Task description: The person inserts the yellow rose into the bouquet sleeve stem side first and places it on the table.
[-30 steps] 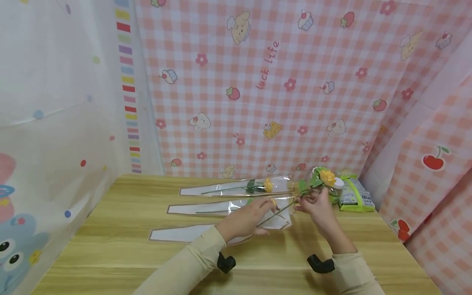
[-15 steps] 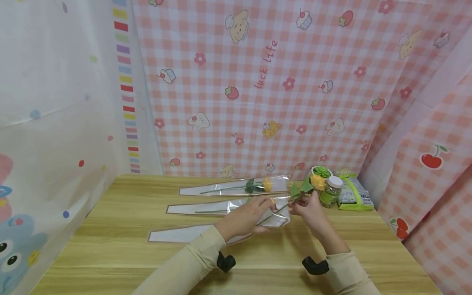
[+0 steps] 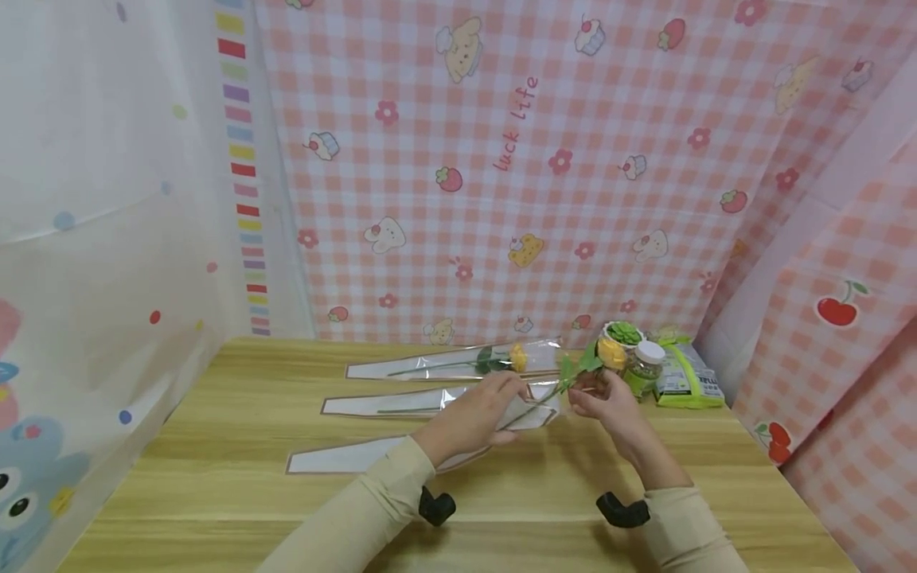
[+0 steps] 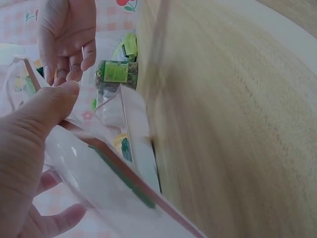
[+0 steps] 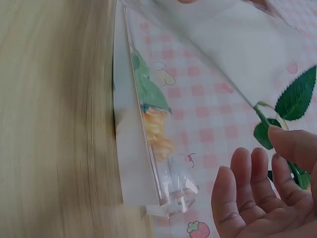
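My left hand (image 3: 469, 418) holds a clear flower sleeve with a brown border (image 4: 99, 173), thumb on its upper edge in the left wrist view. A green stem shows through the plastic there. With my right hand (image 3: 609, 406) I pinch the stem (image 5: 262, 117) of a yellow artificial rose (image 3: 611, 353), thumb against it just below a green leaf (image 5: 297, 94). The rose slants up to the right, its lower stem running into the sleeve. Behind the left hand lies a wrapped yellow rose (image 3: 517, 358). Another sleeve (image 3: 358, 406) with a stem in it is partly hidden by that hand.
An unfilled-looking sleeve end (image 3: 337, 456) lies nearest on the wooden table (image 3: 236, 509). At the right stand a potted succulent (image 3: 623, 331), a white-lidded jar (image 3: 648, 366) and a grey-green packet (image 3: 691, 380). A checked cloth (image 3: 458, 207) hangs behind.
The rose head has moved left, away from in front of the succulent and jar. The sleeve's open end has risen slightly with my left hand.
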{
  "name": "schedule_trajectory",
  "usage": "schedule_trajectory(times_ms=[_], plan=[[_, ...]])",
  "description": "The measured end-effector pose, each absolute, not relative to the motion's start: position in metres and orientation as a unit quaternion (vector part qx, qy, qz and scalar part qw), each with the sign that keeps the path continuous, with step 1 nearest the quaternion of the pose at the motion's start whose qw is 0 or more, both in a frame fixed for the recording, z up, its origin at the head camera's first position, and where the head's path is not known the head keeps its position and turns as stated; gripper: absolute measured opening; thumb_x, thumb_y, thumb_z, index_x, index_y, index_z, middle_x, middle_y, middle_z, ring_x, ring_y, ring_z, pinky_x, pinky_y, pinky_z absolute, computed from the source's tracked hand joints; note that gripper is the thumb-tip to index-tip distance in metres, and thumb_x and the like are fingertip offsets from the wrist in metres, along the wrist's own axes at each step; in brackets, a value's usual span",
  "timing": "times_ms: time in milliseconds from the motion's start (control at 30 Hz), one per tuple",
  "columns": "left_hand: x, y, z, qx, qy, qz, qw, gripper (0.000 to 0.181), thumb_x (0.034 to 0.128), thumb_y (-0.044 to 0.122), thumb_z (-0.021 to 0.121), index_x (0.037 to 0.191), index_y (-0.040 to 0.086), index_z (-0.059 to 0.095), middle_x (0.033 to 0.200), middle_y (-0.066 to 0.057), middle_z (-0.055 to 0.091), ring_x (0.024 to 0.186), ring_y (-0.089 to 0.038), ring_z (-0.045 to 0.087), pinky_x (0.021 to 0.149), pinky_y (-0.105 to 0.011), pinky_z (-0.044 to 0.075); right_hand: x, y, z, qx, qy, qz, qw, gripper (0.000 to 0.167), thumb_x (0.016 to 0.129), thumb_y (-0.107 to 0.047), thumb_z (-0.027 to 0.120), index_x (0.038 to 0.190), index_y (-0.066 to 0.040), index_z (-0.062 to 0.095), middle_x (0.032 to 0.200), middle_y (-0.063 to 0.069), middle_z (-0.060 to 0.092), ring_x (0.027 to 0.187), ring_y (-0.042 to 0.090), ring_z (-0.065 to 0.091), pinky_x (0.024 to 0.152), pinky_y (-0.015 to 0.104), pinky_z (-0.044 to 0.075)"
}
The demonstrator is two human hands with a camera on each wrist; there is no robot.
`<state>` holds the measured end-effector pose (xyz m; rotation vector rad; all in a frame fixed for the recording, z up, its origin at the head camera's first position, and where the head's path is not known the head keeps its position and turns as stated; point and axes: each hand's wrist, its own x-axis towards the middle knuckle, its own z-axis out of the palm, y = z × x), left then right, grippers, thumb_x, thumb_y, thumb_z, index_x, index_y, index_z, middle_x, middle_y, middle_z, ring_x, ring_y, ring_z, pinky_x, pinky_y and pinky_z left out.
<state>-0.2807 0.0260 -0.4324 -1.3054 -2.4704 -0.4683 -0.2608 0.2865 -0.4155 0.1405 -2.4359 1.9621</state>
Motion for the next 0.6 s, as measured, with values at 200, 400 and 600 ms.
schedule_trajectory(times_ms=[200, 400, 600], plan=[[-0.283, 0.025, -0.436, -0.456, -0.85, -0.19, 0.182, 0.052, 0.0885, 0.031, 0.08, 0.125, 0.012, 0.049, 0.136, -0.007, 0.05, 0.126, -0.021, 0.053, 0.105, -0.028, 0.047, -0.262, 0.29, -0.416, 0.035, -0.785, 0.619, 0.001, 0.03, 0.101, -0.009, 0.061, 0.122, 0.01, 0.051, 0.108, 0.009, 0.061, 0.094, 0.008, 0.063, 0.084, 0.026, 0.056], [-0.283, 0.023, -0.437, -0.453, -0.844, -0.199, 0.209, 0.053, 0.0891, 0.033, 0.08, 0.125, 0.013, 0.046, 0.131, -0.003, 0.05, 0.117, -0.018, 0.054, 0.095, -0.029, 0.051, -0.262, 0.295, -0.415, 0.03, -0.817, 0.576, -0.027, 0.046, 0.102, -0.019, 0.062, 0.132, 0.013, 0.05, 0.121, 0.018, 0.06, 0.1, 0.013, 0.063, 0.086, 0.029, 0.057], [-0.281, 0.022, -0.437, -0.455, -0.844, -0.191, 0.21, 0.054, 0.0893, 0.033, 0.08, 0.125, 0.011, 0.045, 0.131, -0.003, 0.049, 0.12, -0.019, 0.053, 0.1, -0.03, 0.048, -0.257, 0.322, -0.404, 0.018, -0.86, 0.507, -0.053, 0.059, 0.105, -0.028, 0.057, 0.142, 0.015, 0.039, 0.129, 0.029, 0.057, 0.101, 0.02, 0.066, 0.083, 0.037, 0.057]])
